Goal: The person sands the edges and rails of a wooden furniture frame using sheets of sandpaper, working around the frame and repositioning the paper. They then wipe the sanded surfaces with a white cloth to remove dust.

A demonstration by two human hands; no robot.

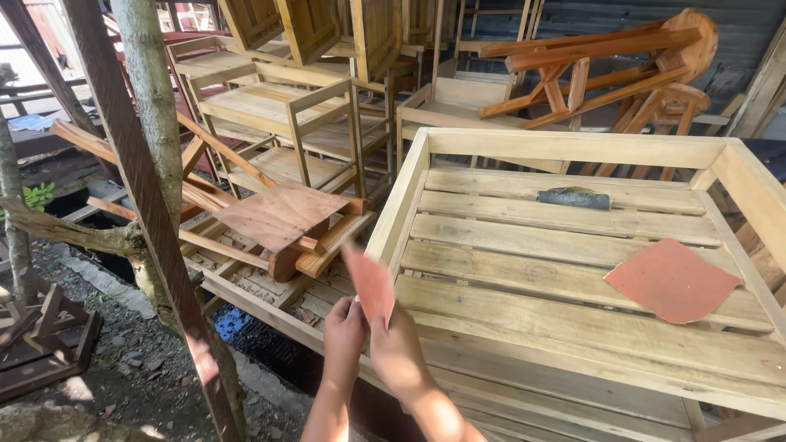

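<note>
Both hands are pinching one reddish sandpaper sheet (370, 284), left hand (344, 327) and right hand (399, 348) closed on its bottom edge, just off the near-left corner of the slatted wooden bed frame (573, 147). Another sandpaper piece (671, 280) is lying on the slats, a grey block (575, 197) further back. I'm thinking the sheet could tear if they're bending it too hard.
</note>
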